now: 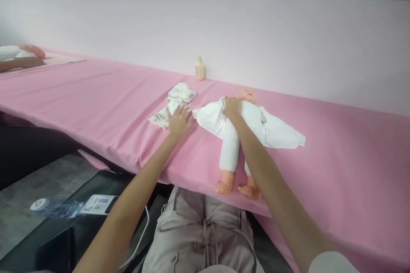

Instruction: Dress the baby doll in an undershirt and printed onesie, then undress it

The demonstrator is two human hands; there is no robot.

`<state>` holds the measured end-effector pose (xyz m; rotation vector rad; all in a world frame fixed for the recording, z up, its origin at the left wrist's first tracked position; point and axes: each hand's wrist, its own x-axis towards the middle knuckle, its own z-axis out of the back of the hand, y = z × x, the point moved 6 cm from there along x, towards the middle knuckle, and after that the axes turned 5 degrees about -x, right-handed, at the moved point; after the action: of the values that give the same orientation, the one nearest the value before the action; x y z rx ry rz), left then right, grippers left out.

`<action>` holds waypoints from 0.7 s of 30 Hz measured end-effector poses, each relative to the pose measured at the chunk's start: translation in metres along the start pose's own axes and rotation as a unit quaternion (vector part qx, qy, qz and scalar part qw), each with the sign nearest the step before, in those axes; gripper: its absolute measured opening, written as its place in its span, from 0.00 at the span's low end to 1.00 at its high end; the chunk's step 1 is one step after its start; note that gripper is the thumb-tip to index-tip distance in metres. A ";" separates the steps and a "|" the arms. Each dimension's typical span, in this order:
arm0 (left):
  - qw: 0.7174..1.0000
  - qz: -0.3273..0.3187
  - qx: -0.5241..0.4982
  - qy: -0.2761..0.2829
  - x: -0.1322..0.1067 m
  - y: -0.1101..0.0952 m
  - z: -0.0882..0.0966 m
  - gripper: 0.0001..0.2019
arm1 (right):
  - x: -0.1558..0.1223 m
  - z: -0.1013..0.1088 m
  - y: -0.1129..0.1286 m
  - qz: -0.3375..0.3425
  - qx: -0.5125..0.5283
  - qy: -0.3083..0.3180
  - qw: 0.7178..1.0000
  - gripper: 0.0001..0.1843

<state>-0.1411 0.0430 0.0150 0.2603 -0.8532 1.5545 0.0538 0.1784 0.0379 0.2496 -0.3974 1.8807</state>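
A baby doll [248, 94] lies on its back on the pink-covered table, head toward the wall and bare feet toward me. White leggings cover its legs, and a white baby shirt [282, 130] has its sleeves spread to both sides. My right hand [232, 106] is on the doll's chest, fingers curled on bunched shirt fabric near the left sleeve; the fingertips are partly hidden. To the left, my left hand [179, 121] is open with fingers spread, close to the shirt's left cuff. Folded white patterned cloths [174, 101] lie just beside and beyond it.
A cream pump bottle [200, 69] stands against the white wall [128, 30]. Another doll [33, 50] lies at the far left, with a person's forearm [22, 64] beside it. At lower left, a clear water bottle [60, 207] lies on a black chair [105, 183].
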 end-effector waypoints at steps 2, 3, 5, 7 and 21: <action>0.998 -0.018 -0.043 0.037 0.008 -0.039 -0.014 0.25 | -0.002 0.002 -0.005 -0.013 0.023 -0.021 0.999 0.22; 0.995 -0.025 -0.061 0.070 0.013 -0.059 -0.024 0.27 | -0.003 0.003 -0.008 -0.021 0.033 -0.035 0.999 0.22; 0.991 0.005 -0.081 0.111 0.023 -0.091 -0.047 0.31 | -0.005 0.007 -0.014 -0.033 0.051 -0.062 0.996 0.23; 0.987 0.055 -0.086 0.121 0.033 -0.112 -0.067 0.33 | -0.008 0.010 -0.019 -0.044 0.066 -0.086 0.993 0.23; 0.970 0.107 -0.218 -0.025 0.028 -0.081 -0.108 0.26 | -0.008 0.009 -0.036 -0.090 0.188 -0.133 0.969 0.30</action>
<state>-0.0377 0.1293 -0.0138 -0.1170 -1.2688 1.5151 0.0906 0.1789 0.0487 0.7750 -0.1849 1.7352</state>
